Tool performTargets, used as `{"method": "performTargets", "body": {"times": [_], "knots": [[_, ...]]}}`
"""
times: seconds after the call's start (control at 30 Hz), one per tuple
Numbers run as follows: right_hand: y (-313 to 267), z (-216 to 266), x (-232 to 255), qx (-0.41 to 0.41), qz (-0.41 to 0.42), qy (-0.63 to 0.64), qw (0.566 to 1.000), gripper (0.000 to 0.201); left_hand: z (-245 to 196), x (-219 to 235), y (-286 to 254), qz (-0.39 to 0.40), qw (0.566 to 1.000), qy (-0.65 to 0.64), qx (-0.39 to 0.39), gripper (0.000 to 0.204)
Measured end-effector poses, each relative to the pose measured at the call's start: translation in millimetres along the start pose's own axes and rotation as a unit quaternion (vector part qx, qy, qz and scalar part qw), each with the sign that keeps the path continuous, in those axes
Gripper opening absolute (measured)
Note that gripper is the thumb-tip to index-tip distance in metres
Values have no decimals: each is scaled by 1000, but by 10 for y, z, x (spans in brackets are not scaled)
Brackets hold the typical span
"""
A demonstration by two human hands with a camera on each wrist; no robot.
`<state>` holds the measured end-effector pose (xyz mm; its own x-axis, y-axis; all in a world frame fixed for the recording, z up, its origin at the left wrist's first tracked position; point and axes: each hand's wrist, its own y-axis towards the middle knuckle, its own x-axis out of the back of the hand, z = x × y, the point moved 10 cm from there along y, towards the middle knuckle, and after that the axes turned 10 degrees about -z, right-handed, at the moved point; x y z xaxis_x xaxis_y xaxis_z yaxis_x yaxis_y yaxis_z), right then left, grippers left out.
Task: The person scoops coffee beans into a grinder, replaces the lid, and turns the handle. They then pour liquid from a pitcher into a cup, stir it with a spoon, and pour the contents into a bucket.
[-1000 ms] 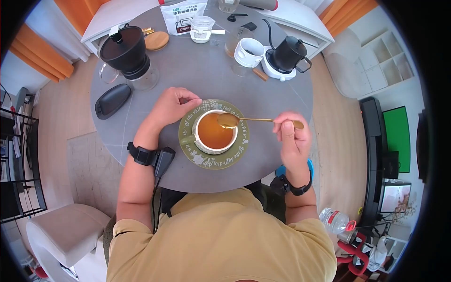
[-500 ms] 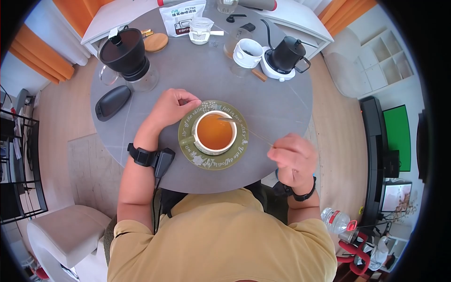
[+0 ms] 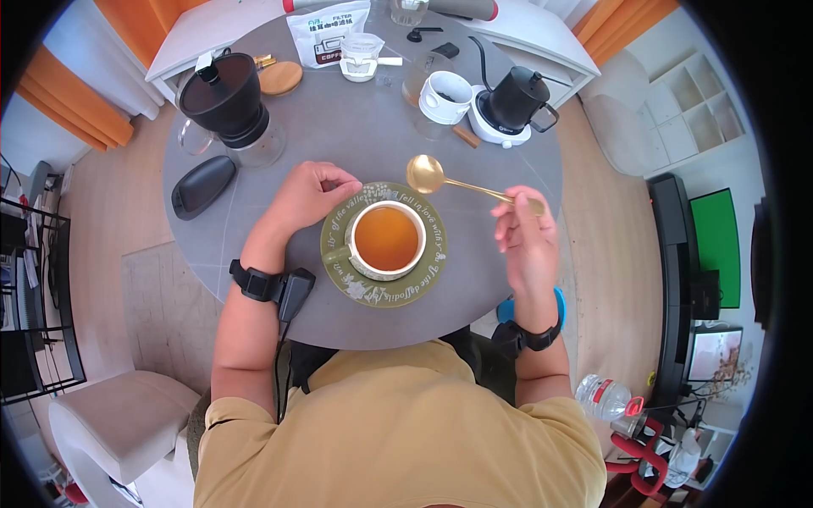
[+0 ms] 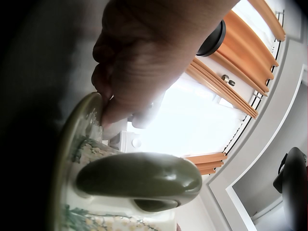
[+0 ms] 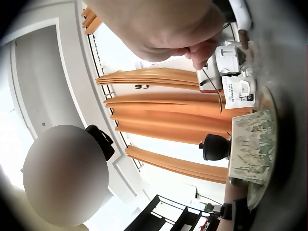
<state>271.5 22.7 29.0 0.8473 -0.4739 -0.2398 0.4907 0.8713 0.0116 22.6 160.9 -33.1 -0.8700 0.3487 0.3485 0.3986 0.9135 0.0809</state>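
Observation:
A gold spoon (image 3: 425, 174) is pinched near its handle end by my right hand (image 3: 527, 241), its bowl raised beyond the saucer's far right edge. In the right wrist view, the spoon (image 5: 214, 85) hangs from the fingertips above the level of the cup. A floral cup (image 5: 251, 145) of amber liquid (image 3: 386, 239) stands on a green lettered saucer (image 3: 428, 284). Its green handle (image 4: 139, 178) points left. My left hand (image 3: 309, 195) pinches the saucer's far left rim between thumb and fingers, as the left wrist view shows.
A coffee grinder (image 3: 222, 97) and a black oblong case (image 3: 203, 186) stand left. Behind are a wooden disc (image 3: 280, 78), a coffee filter bag (image 3: 329, 34) and a white dripper (image 3: 360, 63). A white cup (image 3: 445, 100) and a black kettle (image 3: 512, 100) sit back right.
The spoon has gone from over the cup to beyond the saucer's far right edge, its bowl now facing up. My right hand dipped nearer, then moved away again. The left hand stays put.

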Motion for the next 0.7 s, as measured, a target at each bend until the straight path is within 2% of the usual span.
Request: {"method": "performTargets", "body": {"times": [0.03, 0.1, 0.3, 0.43, 0.5, 0.63, 0.7], "knots": [[4, -58, 6, 0, 0, 0, 1000, 20, 6, -1, -2, 1, 1000, -3, 6, 14], [-7, -321, 15, -60, -7, -36, 998, 20, -5, 6, -5, -1, 1000, 2, 3, 14], [-200, -569, -93, -83, 20, -58, 995, 17, 6, -2, 0, 1, 1000, 8, 3, 15], [-321, -648, -96, -60, 65, -147, 985, 14, -2, -18, -4, 17, 1000, 21, 8, 13], [-398, -635, -195, 11, 146, -204, 968, 11, -2, -15, -3, 17, 1000, 24, 3, 13], [-506, -673, -248, -26, 185, -224, 956, 7, 10, 2, 3, -2, 1000, 0, 2, 13], [-551, -699, -279, -29, 227, -265, 937, 7, 4, -1, 3, -2, 1000, -1, -1, 14]]}}
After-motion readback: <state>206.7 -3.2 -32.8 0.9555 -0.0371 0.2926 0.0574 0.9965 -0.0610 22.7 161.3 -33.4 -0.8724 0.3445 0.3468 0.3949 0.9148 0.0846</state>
